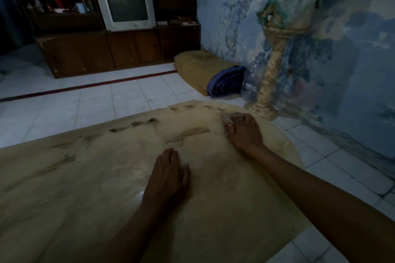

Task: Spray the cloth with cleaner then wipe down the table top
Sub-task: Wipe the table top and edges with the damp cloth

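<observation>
The right hand is far out near the back right edge of the desk, curled tight on a small pale cloth and pressing it down, likely to rub the top clean; the left hand lies flat with fingers together, likely to steady the body; the bunched cloth pokes out toward the far edge; its long way is hard to tell.

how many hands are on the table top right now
2. The left hand lies flat, palm down, near the middle of the table top. The right hand is further out near the far right edge, pressing a small pale cloth.
</observation>
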